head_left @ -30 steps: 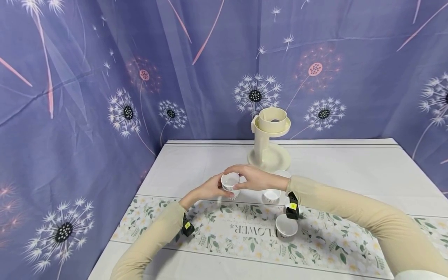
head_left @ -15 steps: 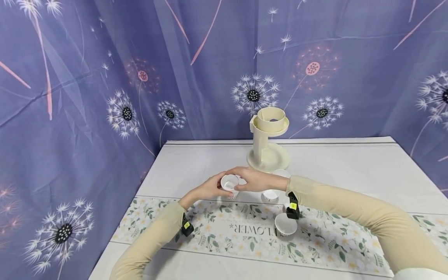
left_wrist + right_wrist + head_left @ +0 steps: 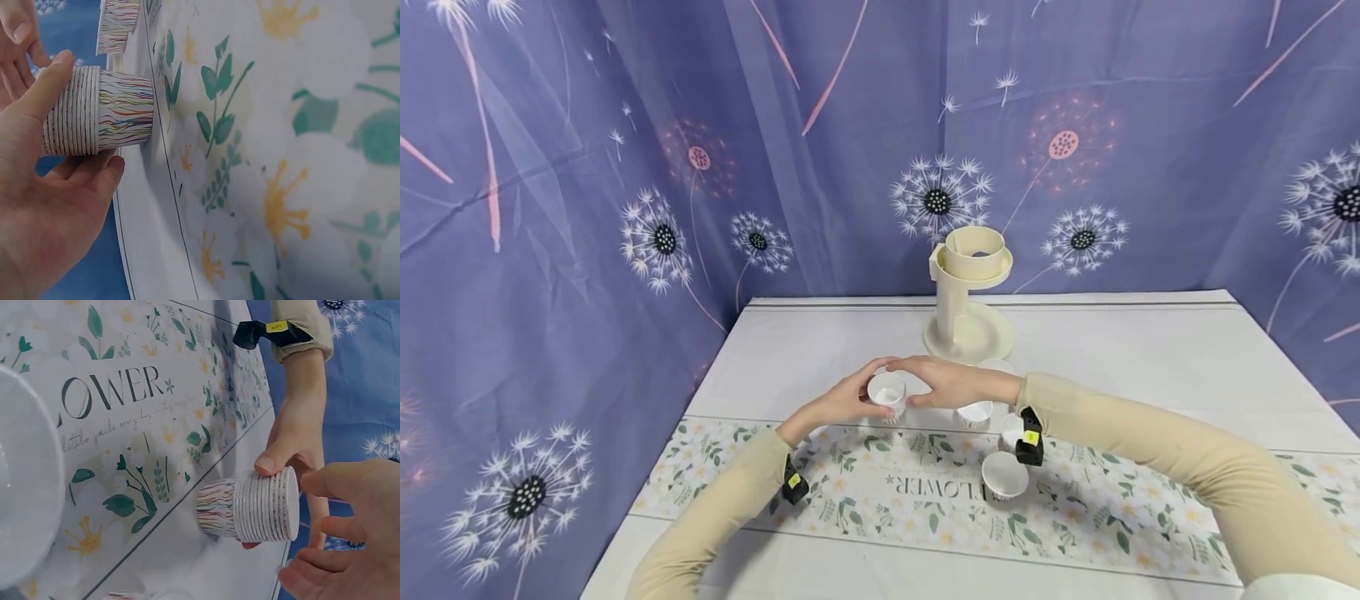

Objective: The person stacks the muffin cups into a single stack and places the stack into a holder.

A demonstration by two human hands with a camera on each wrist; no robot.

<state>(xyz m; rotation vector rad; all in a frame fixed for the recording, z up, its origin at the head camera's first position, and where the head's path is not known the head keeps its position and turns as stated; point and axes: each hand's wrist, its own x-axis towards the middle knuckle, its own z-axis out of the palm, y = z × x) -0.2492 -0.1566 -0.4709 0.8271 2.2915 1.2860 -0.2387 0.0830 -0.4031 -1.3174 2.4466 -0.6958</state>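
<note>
A stack of white paper cups point(image 3: 887, 389) with coloured wavy lines stands on the table near the middle. My left hand point(image 3: 841, 403) grips it from the left, thumb and fingers round the stacked rims point(image 3: 72, 115). In the right wrist view the nested cups point(image 3: 265, 506) show as a row of close rims. My right hand point(image 3: 951, 382) is just to the right of the stack, its fingers loosely bent around the open mouth. Seen from the right wrist, the right hand point(image 3: 369, 531) holds nothing, thumb and fingers apart.
Loose white cups lie right of the stack: one under the right forearm point(image 3: 974, 414), one by the wrist camera point(image 3: 1011, 431), one nearer the front point(image 3: 1004, 477). Another cup point(image 3: 996, 365) sits behind the forearm. A cream stand with a ring point(image 3: 953, 308) rises at the back.
The cup at the top of the stack has sunk lower into it. My right thumb and fingers have come away from its rim, and the left hand keeps its grip.
</note>
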